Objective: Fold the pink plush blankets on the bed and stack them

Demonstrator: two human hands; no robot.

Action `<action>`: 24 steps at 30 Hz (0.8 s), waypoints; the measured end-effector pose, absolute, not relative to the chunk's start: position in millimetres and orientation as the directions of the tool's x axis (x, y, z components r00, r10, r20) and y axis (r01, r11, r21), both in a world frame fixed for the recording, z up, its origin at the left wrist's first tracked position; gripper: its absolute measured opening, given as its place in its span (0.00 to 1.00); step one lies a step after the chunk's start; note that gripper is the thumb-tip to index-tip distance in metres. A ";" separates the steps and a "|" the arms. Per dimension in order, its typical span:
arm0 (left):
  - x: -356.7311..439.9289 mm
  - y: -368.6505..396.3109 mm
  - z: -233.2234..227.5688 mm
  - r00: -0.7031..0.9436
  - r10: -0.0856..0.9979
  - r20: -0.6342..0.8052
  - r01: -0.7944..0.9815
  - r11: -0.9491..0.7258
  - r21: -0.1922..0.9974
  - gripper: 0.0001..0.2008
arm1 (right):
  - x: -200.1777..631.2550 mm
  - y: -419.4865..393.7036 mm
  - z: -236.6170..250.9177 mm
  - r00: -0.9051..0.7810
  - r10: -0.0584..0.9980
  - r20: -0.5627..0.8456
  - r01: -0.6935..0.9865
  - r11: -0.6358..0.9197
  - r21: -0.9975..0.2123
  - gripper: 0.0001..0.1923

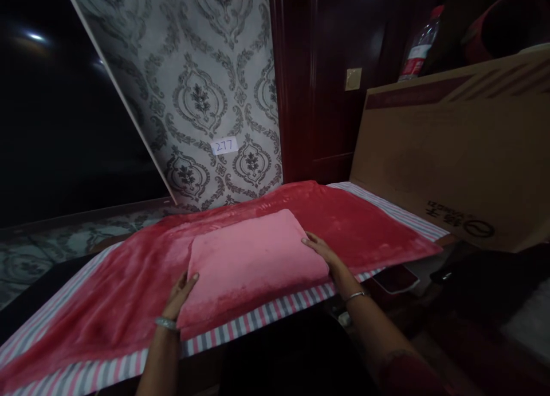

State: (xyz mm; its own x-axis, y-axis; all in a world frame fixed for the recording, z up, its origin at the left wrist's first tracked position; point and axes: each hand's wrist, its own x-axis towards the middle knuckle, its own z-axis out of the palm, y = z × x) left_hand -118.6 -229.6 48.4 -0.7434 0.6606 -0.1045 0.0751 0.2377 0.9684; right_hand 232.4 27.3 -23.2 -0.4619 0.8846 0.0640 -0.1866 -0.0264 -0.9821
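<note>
A pink plush pillow (253, 253) lies flat near the front edge of a red fleece blanket (344, 224). My left hand (180, 295) grips the pillow's left side, thumb on top and the other fingers partly hidden along the edge. On the opposite side, my right hand (320, 253) holds the right edge, its thumb resting on the upper surface. Both wrists wear bracelets. Beneath the blanket, a striped cloth (253, 321) in pink, grey and white shows along the front and at both ends.
A large cardboard box (451, 149) stands at the right, with a red-capped bottle (420, 46) behind its top edge. The dark screen (64, 109) is on the left, in front of patterned wallpaper (201, 98) bearing a paper label (224, 145) marked 277.
</note>
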 end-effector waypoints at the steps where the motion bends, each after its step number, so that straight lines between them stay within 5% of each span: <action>1: -119.6 -229.6 48.1 -0.751 0.653 -0.101 0.081 0.242 0.967 0.15 | 233.1 25.4 -21.1 -0.462 0.885 0.062 -0.186 -0.028 -0.982 0.36; 24: -118.5 -231.1 53.5 -0.797 0.585 -0.150 0.005 0.254 0.967 0.12 | 233.7 22.7 -16.7 -0.468 0.883 0.045 -0.212 -0.063 -0.975 0.33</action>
State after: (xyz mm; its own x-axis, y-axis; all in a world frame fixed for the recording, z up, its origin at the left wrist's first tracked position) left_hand -118.5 -231.1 53.5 -0.7972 0.5849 -0.1497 0.0047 0.2540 0.9672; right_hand 233.7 22.7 -16.7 -0.4681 0.8826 0.0445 -0.2122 -0.0634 -0.9752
